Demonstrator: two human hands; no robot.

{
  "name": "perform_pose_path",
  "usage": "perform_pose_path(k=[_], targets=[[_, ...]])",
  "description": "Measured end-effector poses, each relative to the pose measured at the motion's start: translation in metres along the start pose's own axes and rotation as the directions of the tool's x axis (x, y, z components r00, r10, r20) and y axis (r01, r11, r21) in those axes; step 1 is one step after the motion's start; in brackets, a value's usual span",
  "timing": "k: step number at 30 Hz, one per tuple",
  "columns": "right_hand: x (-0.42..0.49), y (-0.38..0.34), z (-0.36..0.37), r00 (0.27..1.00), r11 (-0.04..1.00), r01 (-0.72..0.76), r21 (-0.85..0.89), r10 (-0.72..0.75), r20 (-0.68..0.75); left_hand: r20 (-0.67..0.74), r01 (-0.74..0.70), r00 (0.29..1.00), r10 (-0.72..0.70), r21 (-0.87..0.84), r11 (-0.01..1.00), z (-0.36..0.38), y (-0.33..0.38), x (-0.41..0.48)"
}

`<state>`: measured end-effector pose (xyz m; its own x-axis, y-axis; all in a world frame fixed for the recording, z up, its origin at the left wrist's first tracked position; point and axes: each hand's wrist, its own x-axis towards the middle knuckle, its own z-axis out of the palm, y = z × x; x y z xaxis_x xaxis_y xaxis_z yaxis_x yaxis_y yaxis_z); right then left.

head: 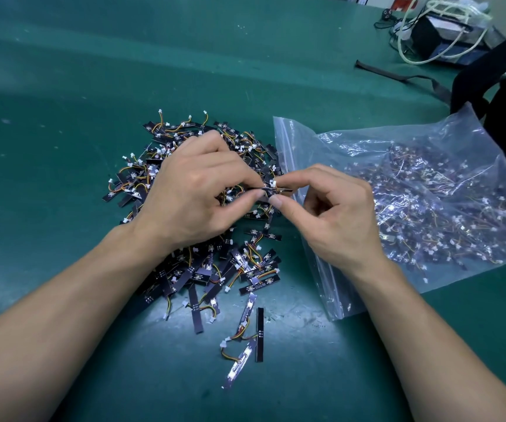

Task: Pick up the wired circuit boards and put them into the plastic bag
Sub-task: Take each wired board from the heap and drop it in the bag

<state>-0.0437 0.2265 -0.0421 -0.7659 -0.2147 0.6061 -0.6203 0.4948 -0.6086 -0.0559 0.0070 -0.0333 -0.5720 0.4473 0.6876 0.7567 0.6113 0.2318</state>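
A heap of small black wired circuit boards (203,269) with orange-yellow wires and white connectors lies on the green mat. My left hand (193,190) hovers over the heap and pinches one wired board (271,190) by its left end. My right hand (334,214) pinches the same board from the right, thumb and forefinger curled. Right of the heap lies a clear zip plastic bag (422,196), its opening toward the heap, holding several boards. A few loose boards (259,333) lie nearer me.
The green mat (62,132) covers the table. A black bag and strap (489,86) sit at the far right behind the plastic bag. A box with white cords (446,28) stands at the back right.
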Motion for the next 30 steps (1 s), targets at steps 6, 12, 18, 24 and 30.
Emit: perform_pose_path(k=[6, 12, 18, 24, 30], targets=[[0.0003, 0.0038, 0.0001, 0.997, 0.997, 0.072, -0.038, -0.072, -0.002, 0.017, 0.005, 1.000, -0.005, -0.021, 1.000, 0.0010, 0.0015, -0.0005], [-0.0008, 0.0011, 0.0011, 1.000, 1.000, 0.020, -0.014, -0.020, -0.002, -0.004, 0.006, 1.000, -0.006, -0.021, 1.000, 0.0008, 0.0014, 0.0001], [0.0008, 0.0007, -0.0015, 1.000, 0.999, 0.030, -0.026, -0.030, 0.009, -0.009, 0.008, 1.000, -0.008, -0.012, 1.000, 0.0003, 0.0022, 0.0001], [-0.0009, 0.0003, -0.0001, 1.000, 1.000, -0.001, -0.016, 0.001, 0.013, 0.008, 0.012, 1.000, -0.012, -0.019, 1.000, 0.0003, 0.0027, 0.0006], [-0.0004, -0.0001, -0.0001, 1.000, 1.000, 0.004, -0.027, -0.004, 0.014, -0.003, 0.018, 1.000, -0.018, -0.007, 1.000, 0.0007, 0.0016, 0.0005]])
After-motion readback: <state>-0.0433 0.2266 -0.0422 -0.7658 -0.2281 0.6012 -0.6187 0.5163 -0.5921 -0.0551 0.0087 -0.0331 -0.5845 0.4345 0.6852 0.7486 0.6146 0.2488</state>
